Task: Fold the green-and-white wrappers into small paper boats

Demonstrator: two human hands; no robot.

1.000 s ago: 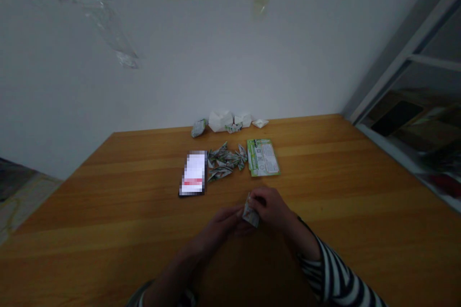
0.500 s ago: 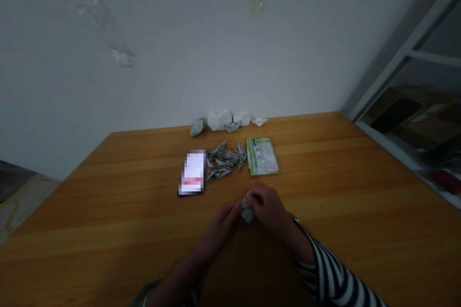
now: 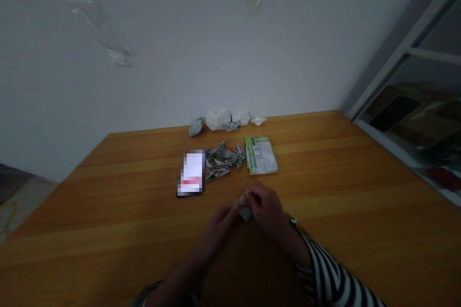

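Observation:
A small folded piece of printed paper [image 3: 245, 212], greyish in the dim light, is held between my two hands just above the wooden table [image 3: 324, 230]. My left hand [image 3: 220, 224] grips its left edge with thumb and fingers together. On the upper right side, my right hand [image 3: 265, 206] pinches the paper between thumb and curled fingers. The fingers cover part of the paper, so its full shape is hidden. Beyond my hands lies a pile of folded printed paper pieces [image 3: 225, 157]. A stack of green and white printed sheets [image 3: 262, 156] sits right of the pile.
A phone [image 3: 192, 172] with a lit, blurred screen lies left of the pile. Along the wall stand white folded papers [image 3: 218, 120], a small white paper boat [image 3: 258, 121] and a folded printed piece [image 3: 196, 127]. A shelf [image 3: 406, 100] is at the right.
Both hands keep hold of the folded paper in nearly the same place. My right fingers have shifted slightly over its top, and the whole view has moved a little.

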